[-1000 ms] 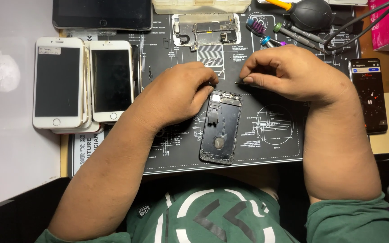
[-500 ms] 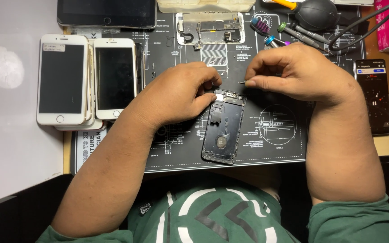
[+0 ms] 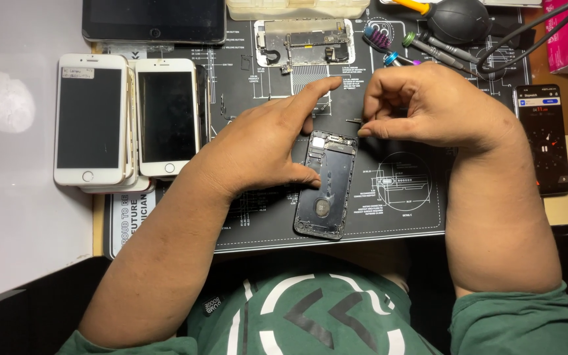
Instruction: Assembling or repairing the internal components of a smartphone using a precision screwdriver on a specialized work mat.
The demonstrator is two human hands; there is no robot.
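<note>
A black opened phone housing point(image 3: 327, 187) lies on the dark repair mat point(image 3: 402, 210), its inside facing up. My left hand point(image 3: 267, 141) rests on the housing's left edge, thumb pressing its side, index finger stretched out toward the mat above it. My right hand point(image 3: 428, 105) hovers just above the housing's top right corner, fingers pinched on a thin metal tool point(image 3: 353, 121) whose tip sticks out to the left.
Two white phones point(image 3: 93, 121) point(image 3: 165, 118) lie stacked at the mat's left. A tablet point(image 3: 154, 20) and a bared phone frame point(image 3: 304, 41) sit at the back. Screwdrivers point(image 3: 428, 49), a black air blower point(image 3: 458, 20) and a dark phone point(image 3: 544, 138) with a lit screen lie right.
My left index finger has lifted off the housing and stretched out. My right hand has pulled the thin tool slightly up and away from the housing's top edge.
</note>
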